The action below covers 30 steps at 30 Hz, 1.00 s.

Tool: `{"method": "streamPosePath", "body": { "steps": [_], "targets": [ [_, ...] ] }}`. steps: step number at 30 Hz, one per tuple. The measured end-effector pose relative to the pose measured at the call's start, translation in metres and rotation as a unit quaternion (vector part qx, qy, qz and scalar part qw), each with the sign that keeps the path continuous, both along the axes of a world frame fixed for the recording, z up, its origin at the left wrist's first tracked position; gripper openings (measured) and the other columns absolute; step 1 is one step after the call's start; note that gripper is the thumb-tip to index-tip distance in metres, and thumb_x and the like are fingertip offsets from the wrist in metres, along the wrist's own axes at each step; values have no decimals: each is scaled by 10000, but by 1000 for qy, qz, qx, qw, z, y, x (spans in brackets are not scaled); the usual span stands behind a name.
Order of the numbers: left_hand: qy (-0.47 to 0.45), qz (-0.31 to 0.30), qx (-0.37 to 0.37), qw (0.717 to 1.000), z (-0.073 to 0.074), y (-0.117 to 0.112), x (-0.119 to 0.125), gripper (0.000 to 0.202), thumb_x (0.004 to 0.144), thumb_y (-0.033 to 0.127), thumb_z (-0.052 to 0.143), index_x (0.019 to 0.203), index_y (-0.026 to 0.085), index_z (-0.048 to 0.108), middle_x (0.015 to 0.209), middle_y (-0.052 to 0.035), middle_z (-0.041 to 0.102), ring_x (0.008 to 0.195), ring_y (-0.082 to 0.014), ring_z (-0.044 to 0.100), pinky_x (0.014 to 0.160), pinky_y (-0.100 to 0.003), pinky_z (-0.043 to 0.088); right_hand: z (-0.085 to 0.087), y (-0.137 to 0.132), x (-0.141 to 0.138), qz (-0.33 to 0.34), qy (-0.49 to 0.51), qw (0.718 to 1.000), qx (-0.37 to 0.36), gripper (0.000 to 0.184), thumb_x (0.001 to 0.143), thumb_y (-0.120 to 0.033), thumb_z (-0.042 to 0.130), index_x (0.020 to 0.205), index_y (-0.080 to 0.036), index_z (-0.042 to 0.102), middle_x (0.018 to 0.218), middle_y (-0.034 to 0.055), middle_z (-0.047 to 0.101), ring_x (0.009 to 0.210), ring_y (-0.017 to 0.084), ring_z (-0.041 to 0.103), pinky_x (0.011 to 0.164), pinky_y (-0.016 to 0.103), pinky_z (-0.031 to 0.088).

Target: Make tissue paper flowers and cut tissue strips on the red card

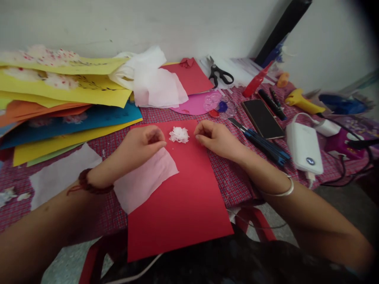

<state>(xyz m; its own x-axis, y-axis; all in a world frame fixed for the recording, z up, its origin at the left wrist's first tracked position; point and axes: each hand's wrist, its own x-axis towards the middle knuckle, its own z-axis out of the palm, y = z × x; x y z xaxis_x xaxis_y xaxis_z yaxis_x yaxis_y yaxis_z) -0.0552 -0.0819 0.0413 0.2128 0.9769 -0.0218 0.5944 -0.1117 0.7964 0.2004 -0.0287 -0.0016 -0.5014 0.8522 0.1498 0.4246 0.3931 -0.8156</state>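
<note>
A large red sheet of paper (189,213) lies on the table and juts past its front edge. Near its far end sits a small ruffled white tissue flower (179,135). My left hand (145,144) hovers just left of the flower with fingers curled toward the thumb; nothing shows in them. On the other side, my right hand (217,138) is held in a loose pinch with nothing visible between the fingertips. Both hands are apart from the flower. Beneath my left hand and wrist, a pale pink tissue square (148,179) partly covers the red sheet.
At left are stacked coloured papers (103,88) with tissue flowers. White tissue (160,85) lies behind. Scissors (219,73), a red glue bottle (256,83), a phone (263,118), a box cutter (262,144), a yellow glue gun (303,101) and a white power bank (304,148) lie right.
</note>
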Motion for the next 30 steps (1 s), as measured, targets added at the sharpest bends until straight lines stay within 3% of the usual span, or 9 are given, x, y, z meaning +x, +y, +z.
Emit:
{"method": "streamPosePath", "body": {
  "steps": [2,4,7,11,15,18,22,27,30],
  "targets": [
    [-169,34,-90,981,10,-9,4,190,797,299,697,698,192,574,657,15,582,616,-117,516,600,-249,401,12,-8,-6,9,13,1000,1,54,829,-221,569,857,-200,610,753,-2,637,676,145,539,640,294,387],
    [-298,46,-158,940,15,-20,11,242,791,298,725,670,185,550,633,22,563,575,-91,495,567,-220,394,27,-19,-16,31,39,999,2,74,849,-237,566,868,-193,622,771,4,648,699,143,552,661,297,400],
    [-389,60,-182,901,16,-31,23,246,805,288,746,679,173,568,619,30,540,547,-70,464,524,-190,359,46,-34,-32,88,61,994,-6,97,880,-260,565,886,-183,624,758,-8,633,679,126,537,647,284,399],
    [-382,56,-98,917,20,-33,29,114,861,271,694,796,178,684,575,43,506,516,-81,403,496,-205,323,62,-37,-44,88,67,994,-6,192,930,-336,571,801,-193,577,684,-28,577,636,112,509,606,273,373],
    [-264,62,-2,962,37,-33,28,118,892,254,653,880,199,756,566,38,507,535,-104,405,518,-234,324,70,-30,-44,65,72,995,-7,178,954,-273,532,798,-197,572,674,-24,598,626,107,546,614,269,395],
    [-201,72,16,977,44,-38,27,153,884,230,632,861,222,783,573,37,513,554,-110,429,549,-246,348,68,-28,-44,62,72,995,14,152,925,-238,535,785,-199,578,653,-31,594,622,108,529,608,265,380],
    [-251,76,-18,965,30,-38,21,122,836,283,703,864,221,804,570,37,524,556,-102,427,536,-234,336,60,-28,-44,101,93,990,30,166,916,-292,536,780,-203,569,638,-42,560,612,108,486,598,265,355],
    [-418,41,-172,891,3,-30,15,166,775,342,785,867,205,793,538,49,505,500,-77,382,489,-207,311,54,-31,-43,126,79,988,46,171,920,-282,525,779,-199,576,652,-42,546,611,102,478,603,259,352],
    [-384,62,-142,910,-2,-32,19,138,808,326,753,867,204,783,565,42,539,523,-84,440,510,-211,369,49,-34,-45,80,66,993,57,122,848,-214,514,738,-204,567,639,-42,546,596,99,467,583,256,327]
  ]
}}
